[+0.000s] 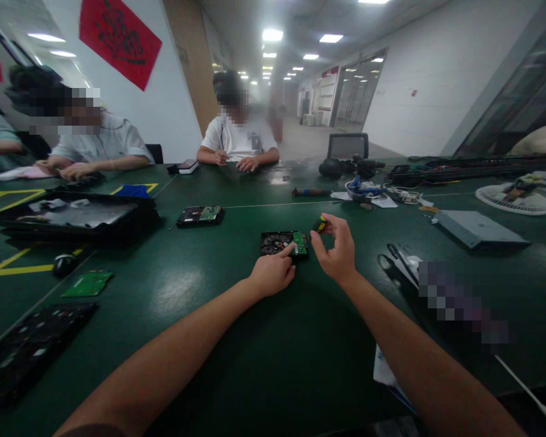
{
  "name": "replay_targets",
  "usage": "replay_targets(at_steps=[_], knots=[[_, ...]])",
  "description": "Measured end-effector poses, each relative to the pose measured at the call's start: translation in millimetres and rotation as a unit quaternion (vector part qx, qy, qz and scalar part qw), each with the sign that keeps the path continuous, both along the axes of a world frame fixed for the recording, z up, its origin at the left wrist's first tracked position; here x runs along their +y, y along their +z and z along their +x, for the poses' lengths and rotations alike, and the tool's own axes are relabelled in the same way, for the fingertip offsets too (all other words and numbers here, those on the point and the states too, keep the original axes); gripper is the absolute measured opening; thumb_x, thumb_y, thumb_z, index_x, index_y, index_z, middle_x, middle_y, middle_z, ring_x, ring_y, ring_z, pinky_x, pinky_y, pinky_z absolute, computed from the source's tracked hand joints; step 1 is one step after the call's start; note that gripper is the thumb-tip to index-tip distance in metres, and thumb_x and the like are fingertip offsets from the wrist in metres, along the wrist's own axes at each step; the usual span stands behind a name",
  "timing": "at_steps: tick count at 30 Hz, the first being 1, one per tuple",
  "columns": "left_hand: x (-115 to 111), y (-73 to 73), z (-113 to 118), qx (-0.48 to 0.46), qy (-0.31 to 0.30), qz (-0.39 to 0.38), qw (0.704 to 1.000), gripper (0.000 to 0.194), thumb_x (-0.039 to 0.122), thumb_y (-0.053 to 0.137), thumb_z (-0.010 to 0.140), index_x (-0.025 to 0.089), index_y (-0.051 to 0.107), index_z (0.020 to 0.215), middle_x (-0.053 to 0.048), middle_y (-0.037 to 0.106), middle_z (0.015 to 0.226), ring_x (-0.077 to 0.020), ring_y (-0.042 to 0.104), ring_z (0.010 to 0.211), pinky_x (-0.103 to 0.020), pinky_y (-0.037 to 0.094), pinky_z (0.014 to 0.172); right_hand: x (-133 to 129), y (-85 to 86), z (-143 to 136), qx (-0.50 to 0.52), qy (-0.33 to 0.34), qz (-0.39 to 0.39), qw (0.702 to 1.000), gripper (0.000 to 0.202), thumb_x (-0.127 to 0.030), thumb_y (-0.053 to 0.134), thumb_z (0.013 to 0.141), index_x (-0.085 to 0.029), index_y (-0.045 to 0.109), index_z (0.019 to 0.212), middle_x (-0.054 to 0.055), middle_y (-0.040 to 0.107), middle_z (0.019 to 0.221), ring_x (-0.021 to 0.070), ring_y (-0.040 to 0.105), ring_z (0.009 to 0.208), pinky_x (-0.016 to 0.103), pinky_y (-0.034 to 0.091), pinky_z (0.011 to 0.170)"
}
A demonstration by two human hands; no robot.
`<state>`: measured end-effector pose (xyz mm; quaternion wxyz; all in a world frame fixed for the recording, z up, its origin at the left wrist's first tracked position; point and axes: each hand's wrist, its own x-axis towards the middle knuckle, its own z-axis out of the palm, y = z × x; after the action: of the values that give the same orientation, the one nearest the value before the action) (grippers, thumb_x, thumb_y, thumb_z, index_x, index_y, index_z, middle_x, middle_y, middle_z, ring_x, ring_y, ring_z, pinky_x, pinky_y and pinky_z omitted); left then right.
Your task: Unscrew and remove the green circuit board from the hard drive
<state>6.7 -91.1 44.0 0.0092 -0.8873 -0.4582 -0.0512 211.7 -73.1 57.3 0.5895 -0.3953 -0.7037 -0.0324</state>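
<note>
An opened-up hard drive [275, 241] lies on the green table in front of me, its green circuit board [299, 241] showing at the right end. My left hand [273, 273] is at its near edge, with the index finger stretched over the top, pressing on it, and the other fingers curled. In my right hand [339, 252] is a small yellow-and-black screwdriver [320, 224], pinched by the handle between thumb and fingers. Its thin shaft slants down toward the board; whether the tip touches a screw is too small to tell.
A second hard drive [200, 216] lies left of centre, near a black tray [73, 215]. A loose green circuit board [88, 283] and black parts [31, 346] are at left. A grey metal box [480, 229] stands at right. Across the table sits a person [239, 136].
</note>
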Motion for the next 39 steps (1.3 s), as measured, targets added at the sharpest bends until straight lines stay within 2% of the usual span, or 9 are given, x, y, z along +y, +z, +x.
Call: replay_targets(at_steps=[4, 10, 15, 20, 25, 30, 35, 39], knots=[[-0.4, 0.6, 0.6, 0.008, 0.003, 0.002, 1.0, 0.039, 0.041, 0.042, 0.101, 0.019, 0.074, 0.093, 0.0, 0.037, 0.165, -0.0232, 0.075, 0.095, -0.039, 0.062, 0.076, -0.2, -0.9, 0.4, 0.02, 0.026, -0.027, 0.999, 0.048, -0.027, 0.059, 0.097, -0.025, 0.045, 0.143, 0.013, 0.062, 0.13, 0.0245, 0.07, 0.105, 0.046, 0.063, 0.091], [0.2, -1.3, 0.7, 0.011, -0.002, 0.002, 1.0, 0.042, 0.042, 0.041, 0.102, 0.02, 0.075, 0.091, 0.0, 0.035, 0.166, -0.0226, 0.075, 0.093, -0.039, 0.062, 0.076, -2.7, 4.4, -0.8, -0.018, -0.012, 0.004, 1.0, 0.043, -0.03, 0.065, 0.094, -0.029, 0.053, 0.135, 0.009, 0.064, 0.118, 0.0238, 0.068, 0.096, 0.046, 0.065, 0.083], [0.3, -1.6, 0.3, 0.011, -0.006, 0.008, 1.0, 0.043, 0.043, 0.039, 0.103, 0.02, 0.074, 0.091, 0.002, 0.034, 0.166, -0.0222, 0.075, 0.092, -0.039, 0.061, 0.075, -2.0, 3.5, -1.0, -0.013, 0.002, -0.004, 1.0, 0.048, -0.026, 0.06, 0.096, -0.027, 0.048, 0.142, 0.012, 0.061, 0.13, 0.0246, 0.069, 0.101, 0.047, 0.064, 0.087], [0.4, -0.6, -0.2, 0.012, -0.007, 0.002, 1.0, 0.044, 0.043, 0.039, 0.103, 0.02, 0.074, 0.091, 0.002, 0.034, 0.167, -0.0216, 0.074, 0.092, -0.037, 0.061, 0.075, 0.3, 0.5, 0.5, -0.015, -0.004, -0.005, 1.0, 0.049, -0.03, 0.065, 0.094, -0.029, 0.049, 0.14, 0.01, 0.063, 0.125, 0.0256, 0.068, 0.101, 0.049, 0.064, 0.087], [0.8, -2.1, 0.1, 0.011, -0.007, 0.011, 1.0, 0.044, 0.043, 0.039, 0.103, 0.02, 0.075, 0.091, 0.002, 0.035, 0.166, -0.0217, 0.074, 0.091, -0.038, 0.061, 0.075, -0.8, 0.7, -1.0, -0.008, 0.028, -0.023, 0.999, 0.051, -0.027, 0.059, 0.096, -0.026, 0.044, 0.145, 0.013, 0.06, 0.134, 0.0254, 0.069, 0.106, 0.047, 0.063, 0.091], [0.3, -0.6, 1.3, 0.019, -0.001, 0.002, 1.0, 0.043, 0.042, 0.04, 0.102, 0.02, 0.076, 0.095, 0.002, 0.034, 0.167, -0.0214, 0.074, 0.093, -0.036, 0.061, 0.077, -0.6, 0.9, -1.5, -0.016, 0.004, -0.001, 1.0, 0.051, -0.027, 0.068, 0.091, -0.027, 0.05, 0.139, 0.011, 0.062, 0.124, 0.0241, 0.068, 0.098, 0.046, 0.064, 0.087], [0.6, -0.9, 1.1, 0.024, -0.004, 0.006, 1.0, 0.043, 0.042, 0.04, 0.102, 0.02, 0.076, 0.094, 0.002, 0.033, 0.167, -0.0212, 0.074, 0.093, -0.036, 0.061, 0.076, 0.2, -0.7, -2.5, 0.013, 0.032, -0.019, 0.999, 0.053, -0.022, 0.062, 0.094, -0.027, 0.044, 0.143, 0.012, 0.062, 0.129, 0.0243, 0.069, 0.105, 0.046, 0.062, 0.093], [1.0, -2.5, 0.2, 0.019, -0.007, 0.014, 1.0, 0.043, 0.042, 0.039, 0.102, 0.02, 0.075, 0.093, 0.002, 0.034, 0.167, -0.0218, 0.074, 0.092, -0.036, 0.06, 0.074, 0.4, 0.0, -1.9, 0.006, 0.007, -0.008, 1.0, 0.052, -0.027, 0.067, 0.092, -0.029, 0.047, 0.14, 0.01, 0.061, 0.124, 0.024, 0.069, 0.099, 0.045, 0.064, 0.085]])
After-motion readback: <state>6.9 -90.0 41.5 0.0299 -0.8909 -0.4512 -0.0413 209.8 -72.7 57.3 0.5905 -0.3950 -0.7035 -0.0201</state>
